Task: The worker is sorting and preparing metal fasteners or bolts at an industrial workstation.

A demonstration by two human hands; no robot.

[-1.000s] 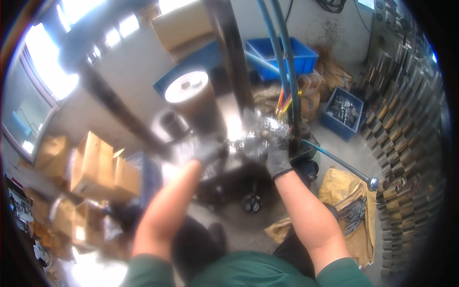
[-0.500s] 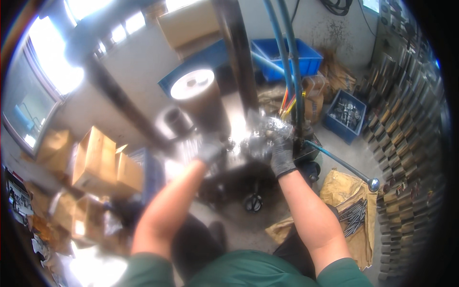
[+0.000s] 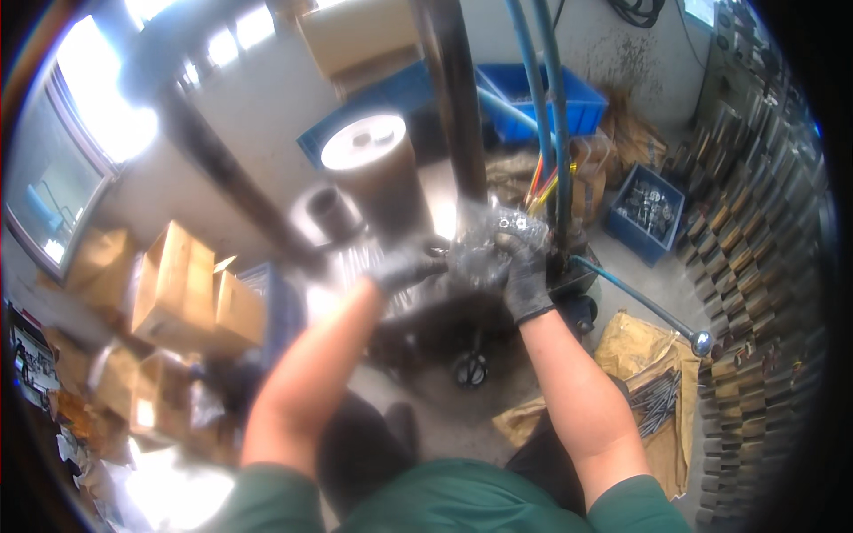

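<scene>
In dark grey gloves, both my hands are over the metal worktable (image 3: pixel 404 306) of a press. My right hand (image 3: pixel 526 282) is closed on the right side of a clear plastic bag (image 3: pixel 480 253), which seems to hold small shiny metal parts. From the left, my left hand (image 3: pixel 404 269) reaches to the bag's near left edge; its fingers are smeared, and whether they grip the plastic does not show. Left of that hand, a bundle of thin metal pieces (image 3: pixel 351 266) lies on the table. Glare blurs much of this area.
A thick cylinder with a white top (image 3: pixel 364 142) and a dark column (image 3: pixel 453 107) rise behind the bag. A blue lever with a ball end (image 3: pixel 700 344) juts out at right. Blue bins (image 3: pixel 569 111), cardboard boxes (image 3: pixel 173 284), stacked metal bars (image 3: pixel 737 293) and loose rods (image 3: pixel 656 400) stand around.
My left hand has moved right, from over the bright table middle to the bag's left edge. The right hand stays on the bag, slightly lower in the picture. The whole view has shifted a little.
</scene>
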